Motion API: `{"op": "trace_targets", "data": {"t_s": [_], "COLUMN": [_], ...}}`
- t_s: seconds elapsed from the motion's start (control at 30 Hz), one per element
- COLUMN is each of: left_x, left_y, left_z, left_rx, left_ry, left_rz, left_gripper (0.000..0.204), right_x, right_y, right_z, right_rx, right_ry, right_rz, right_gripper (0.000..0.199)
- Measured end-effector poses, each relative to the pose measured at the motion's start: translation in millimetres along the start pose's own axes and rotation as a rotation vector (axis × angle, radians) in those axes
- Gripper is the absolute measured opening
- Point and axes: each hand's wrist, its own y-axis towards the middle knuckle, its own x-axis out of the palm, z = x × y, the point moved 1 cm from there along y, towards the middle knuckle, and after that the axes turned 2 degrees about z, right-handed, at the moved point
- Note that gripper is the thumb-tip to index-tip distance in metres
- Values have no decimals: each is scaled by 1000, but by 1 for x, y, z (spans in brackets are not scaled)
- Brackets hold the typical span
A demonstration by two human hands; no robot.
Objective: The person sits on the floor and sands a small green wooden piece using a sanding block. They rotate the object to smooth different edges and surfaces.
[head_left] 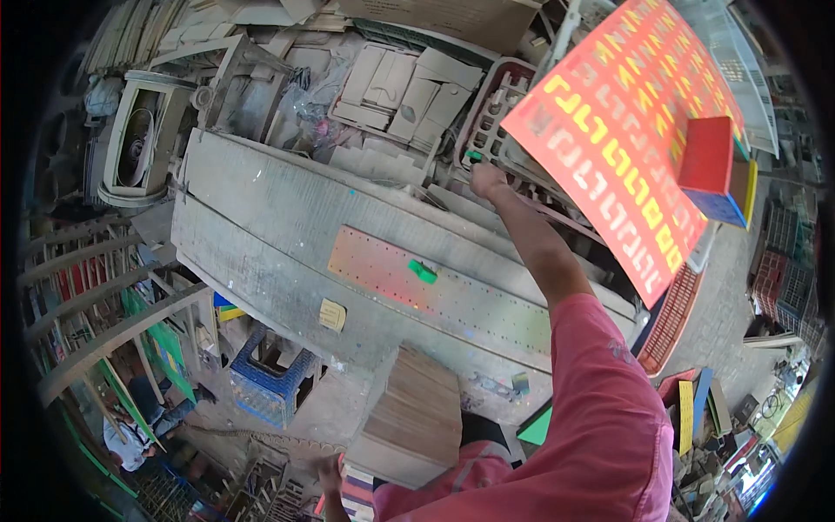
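My right hand (487, 180) is stretched out over the far edge of a long dusty grey workbench (261, 217). Its fingers are curled around a small green piece (472, 157) at the fingertips. Just right of the hand leans a large red sheet with yellow cut-out shapes (609, 130), and a red and blue block (709, 170) rests on it. Another small green piece (423, 271) lies on a perforated metal plate (391, 270) set into the bench. My left hand (329, 474) hangs low by a stack of thin wooden boards (416, 418); its grip is hidden.
A blue plastic crate (265, 383) stands under the bench. Stacked blocks (409, 87) and a pink crate (496, 113) lie behind it. A round machine housing (139, 143) sits at the far left. Another person (130, 426) sits at the lower left among wooden frames.
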Motion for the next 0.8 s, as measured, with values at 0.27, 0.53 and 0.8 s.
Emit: {"op": "trace_targets", "data": {"t_s": [0.27, 0.53, 0.8], "left_x": [56, 53, 37], "left_y": [-108, -84, -117], "left_z": [95, 106, 61], "left_rx": [-1202, -1144, -1065], "left_ry": [-688, -807, -1016], "left_rz": [-295, -262, -143], "left_gripper": [31, 29, 29], "right_x": [13, 3, -69], "right_y": [60, 37, -55], "right_z": [3, 8, -55], "right_rx": [-5, 13, -310], "right_ry": [-118, 61, 378], "right_rz": [-143, 103, 691], "right_gripper": [30, 23, 19]}}
